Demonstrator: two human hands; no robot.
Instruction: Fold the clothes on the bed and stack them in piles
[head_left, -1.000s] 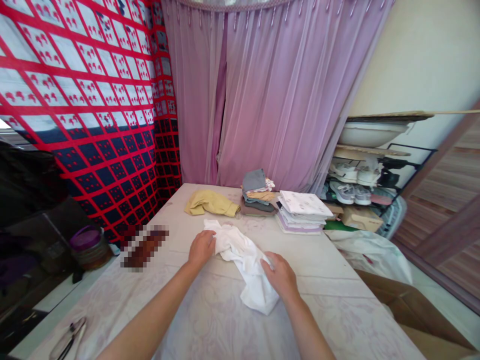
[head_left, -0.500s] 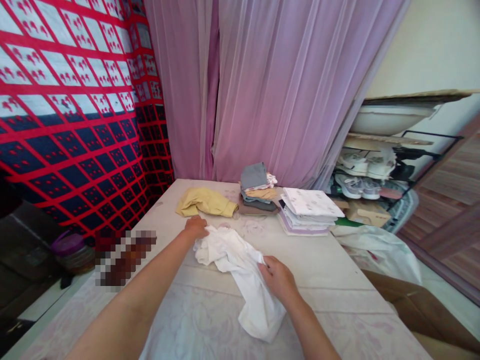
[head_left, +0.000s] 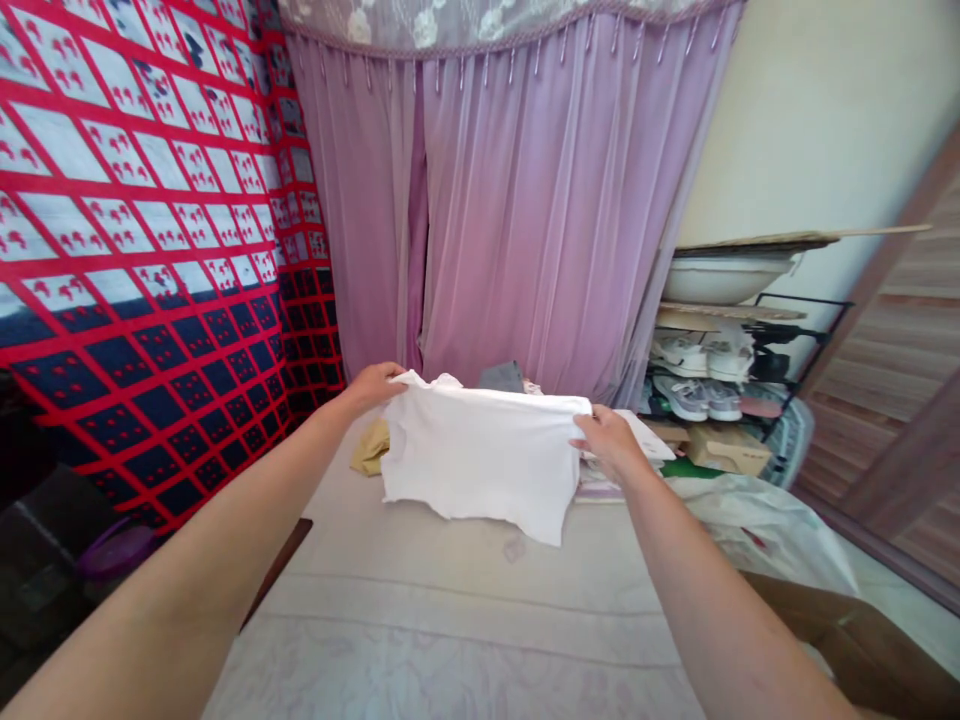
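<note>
A white garment (head_left: 484, 455), perhaps a shirt, hangs stretched out above the table. My left hand (head_left: 373, 386) pinches its upper left corner, and my right hand (head_left: 606, 438) grips the upper right corner. Behind the cloth, a yellow folded garment (head_left: 370, 448) shows only at its left end. The top of a stack of folded clothes (head_left: 501, 377) peeks over the garment's upper edge. To the right, partly covered by my right hand, lies a pile of white patterned fabric (head_left: 641, 435).
The table (head_left: 450, 610) has a pale floral cover. Purple curtains (head_left: 510, 230) hang behind it, with a red checked cloth (head_left: 150, 250) at left. On the right stands a rack with shoes (head_left: 701, 395) and a white basin (head_left: 727, 280); a cardboard box (head_left: 862, 640) sits lower right.
Both hands have raised the white garment off the table and spread it from a crumpled bunch into a wide sheet. It now hides most of the clothes behind. The view has tilted upward.
</note>
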